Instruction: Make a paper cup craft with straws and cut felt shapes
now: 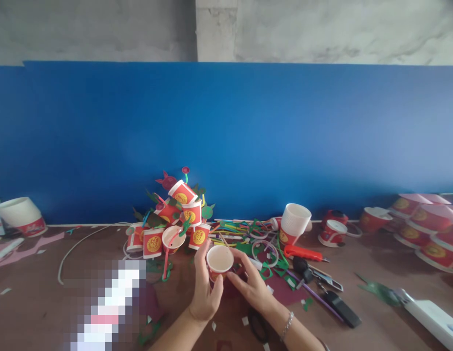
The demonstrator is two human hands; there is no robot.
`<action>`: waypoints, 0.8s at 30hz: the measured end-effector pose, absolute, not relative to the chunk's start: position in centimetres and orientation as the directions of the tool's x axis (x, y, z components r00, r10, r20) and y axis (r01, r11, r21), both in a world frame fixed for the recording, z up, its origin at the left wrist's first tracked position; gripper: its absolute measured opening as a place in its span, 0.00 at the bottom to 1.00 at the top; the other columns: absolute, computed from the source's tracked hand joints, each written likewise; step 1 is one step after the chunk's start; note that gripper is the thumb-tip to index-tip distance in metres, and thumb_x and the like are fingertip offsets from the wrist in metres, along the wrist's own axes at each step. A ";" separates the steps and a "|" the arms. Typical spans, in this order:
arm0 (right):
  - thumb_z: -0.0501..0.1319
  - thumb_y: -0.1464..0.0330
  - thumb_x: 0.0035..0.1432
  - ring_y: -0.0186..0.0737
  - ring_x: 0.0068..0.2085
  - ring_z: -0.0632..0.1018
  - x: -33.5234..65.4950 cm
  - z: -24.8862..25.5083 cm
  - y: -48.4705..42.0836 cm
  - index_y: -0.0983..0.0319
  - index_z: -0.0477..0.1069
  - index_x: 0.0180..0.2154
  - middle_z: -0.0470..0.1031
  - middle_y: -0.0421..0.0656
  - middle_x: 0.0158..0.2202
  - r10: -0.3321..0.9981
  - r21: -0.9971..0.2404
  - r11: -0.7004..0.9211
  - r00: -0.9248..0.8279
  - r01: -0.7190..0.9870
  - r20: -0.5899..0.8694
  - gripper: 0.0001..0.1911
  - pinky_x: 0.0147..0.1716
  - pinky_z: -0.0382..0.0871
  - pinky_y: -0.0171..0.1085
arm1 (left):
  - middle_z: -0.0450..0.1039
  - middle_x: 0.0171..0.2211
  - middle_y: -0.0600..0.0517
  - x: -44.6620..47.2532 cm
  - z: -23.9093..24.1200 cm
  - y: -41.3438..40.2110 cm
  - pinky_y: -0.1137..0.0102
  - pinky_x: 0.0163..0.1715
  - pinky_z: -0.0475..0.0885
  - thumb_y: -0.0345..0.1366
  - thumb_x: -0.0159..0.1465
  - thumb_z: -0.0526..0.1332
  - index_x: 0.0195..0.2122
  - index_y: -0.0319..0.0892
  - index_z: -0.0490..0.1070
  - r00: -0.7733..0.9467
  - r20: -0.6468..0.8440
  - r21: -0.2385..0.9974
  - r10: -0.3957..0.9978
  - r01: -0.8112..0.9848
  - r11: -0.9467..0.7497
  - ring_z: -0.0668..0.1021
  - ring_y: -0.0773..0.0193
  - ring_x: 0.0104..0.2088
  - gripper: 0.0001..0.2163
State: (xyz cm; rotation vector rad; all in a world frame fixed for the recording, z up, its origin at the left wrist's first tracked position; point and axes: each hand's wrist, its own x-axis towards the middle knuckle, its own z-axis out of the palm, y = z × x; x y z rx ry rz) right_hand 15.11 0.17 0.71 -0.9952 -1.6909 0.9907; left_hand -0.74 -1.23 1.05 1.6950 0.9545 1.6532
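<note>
A red and white paper cup (219,259) is held upright just above the tabletop, its open mouth tilted toward me. My left hand (207,290) curls around its left side, thumb at the front. On the opposite side, the fingers of my right hand (253,282) press against the cup. Behind my left hand stands a pile of joined red paper cups (153,243) decorated with green paper leaves and pipe cleaners. To the right of the held cup lie green paper scraps (266,270) and a clear ring.
A stack of paper cups (295,219) stands at the back right, near a red-handled tool (303,252) and keys (336,300). More red cups (431,229) are piled far right, above a white device (431,317). A blue panel (226,141) bounds the back. A pixelated patch hides part of the left.
</note>
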 end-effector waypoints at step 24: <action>0.57 0.74 0.50 0.52 0.47 0.74 14.8 3.3 10.0 0.64 0.79 0.34 0.78 0.53 0.41 0.924 -0.202 0.377 -0.352 0.904 0.146 0.12 0.46 0.63 0.41 | 0.77 0.26 0.46 2.9 0.2 -2.3 0.71 0.24 0.62 0.29 0.59 0.51 0.36 0.42 0.78 0.476 0.135 0.781 0.869 0.489 -0.389 0.75 0.59 0.25 0.15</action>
